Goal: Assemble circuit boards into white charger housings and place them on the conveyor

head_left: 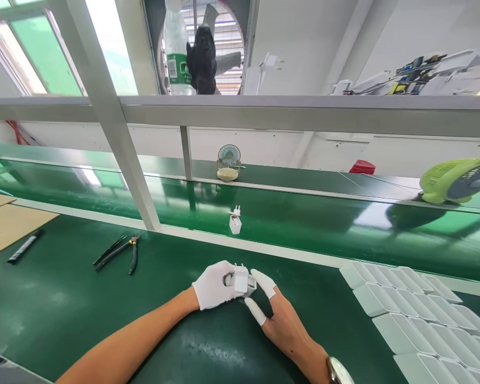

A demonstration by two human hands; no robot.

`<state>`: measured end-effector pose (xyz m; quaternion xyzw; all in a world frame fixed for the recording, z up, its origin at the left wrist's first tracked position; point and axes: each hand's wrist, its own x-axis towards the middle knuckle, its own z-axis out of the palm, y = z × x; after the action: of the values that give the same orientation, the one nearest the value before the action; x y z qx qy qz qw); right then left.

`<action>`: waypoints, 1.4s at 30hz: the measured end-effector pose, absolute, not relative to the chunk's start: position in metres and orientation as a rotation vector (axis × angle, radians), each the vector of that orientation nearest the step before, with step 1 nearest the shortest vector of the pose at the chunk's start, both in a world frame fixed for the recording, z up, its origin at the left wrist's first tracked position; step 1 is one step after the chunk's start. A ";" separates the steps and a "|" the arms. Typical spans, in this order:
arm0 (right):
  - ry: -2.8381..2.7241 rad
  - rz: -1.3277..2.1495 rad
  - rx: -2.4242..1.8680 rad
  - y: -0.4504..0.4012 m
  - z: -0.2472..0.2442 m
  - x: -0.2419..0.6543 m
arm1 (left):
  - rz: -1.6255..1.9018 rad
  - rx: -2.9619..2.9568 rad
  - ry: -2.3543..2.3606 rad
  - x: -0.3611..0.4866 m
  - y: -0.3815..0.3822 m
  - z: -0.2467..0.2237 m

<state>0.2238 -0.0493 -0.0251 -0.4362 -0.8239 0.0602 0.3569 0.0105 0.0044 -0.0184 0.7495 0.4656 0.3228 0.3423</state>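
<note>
Left gloved hand is clamped on the white plug adapter. Right hand, thumb and forefinger apart, stands immediately right of the adapter; contact cannot be determined. Pliers lie left of the adapter, white trays right.

Adapter sitting in the left hand, the right hand hovering just beside it.
On the bench, pliers and a marker are lying leftward, cardboard farther left; rows of casings are lying rightward. Behind, another adapter is standing on the belt; beyond, a fan is standing on the far ledge, a second fan well to its right.
</note>
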 end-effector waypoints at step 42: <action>-2.676 -0.202 -1.167 -0.045 -0.003 0.182 | 0.791 1.714 1.322 0.007 0.044 -0.016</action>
<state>0.1823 -0.0453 -0.0033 -0.3964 -0.9092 -0.0686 0.1075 0.0073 0.0437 -0.0164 0.6796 0.5242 0.3134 0.4064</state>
